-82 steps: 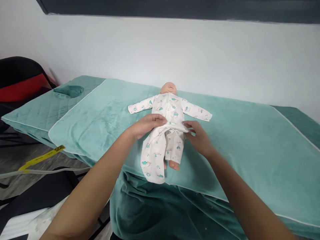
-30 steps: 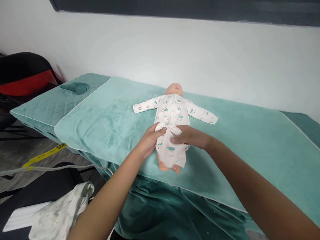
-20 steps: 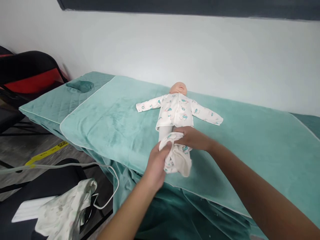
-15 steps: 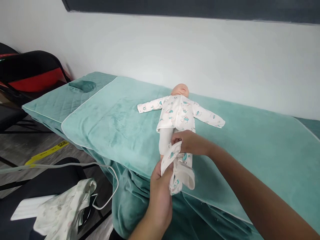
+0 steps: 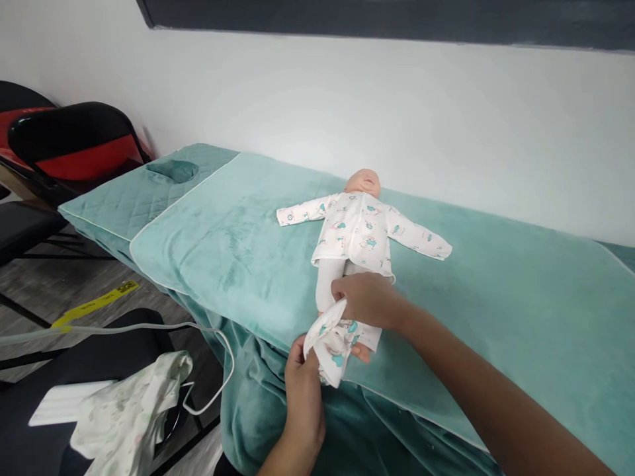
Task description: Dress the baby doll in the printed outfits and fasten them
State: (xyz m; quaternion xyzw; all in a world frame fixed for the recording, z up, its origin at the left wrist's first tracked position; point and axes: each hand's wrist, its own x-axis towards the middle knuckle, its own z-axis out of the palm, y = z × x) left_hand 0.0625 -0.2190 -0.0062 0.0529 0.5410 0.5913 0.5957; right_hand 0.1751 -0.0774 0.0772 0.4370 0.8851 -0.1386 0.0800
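Currently, bunched printed cloth (image 5: 335, 350) is being pinched between left hand (image 5: 303, 387) and right hand (image 5: 364, 299); beyond them, the dressed doll (image 5: 354, 231) is being supported by the bed (image 5: 223, 221). Snagging on the foot (image 5: 361, 352), right of the left hand, is likely being risked by uneven tugging.

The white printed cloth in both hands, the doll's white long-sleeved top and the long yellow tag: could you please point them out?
White printed cloth (image 5: 335, 348), head view: its bunched middle.
White long-sleeved top (image 5: 355, 229), head view: the chest.
Long yellow tag (image 5: 96, 305), head view: halfway along.
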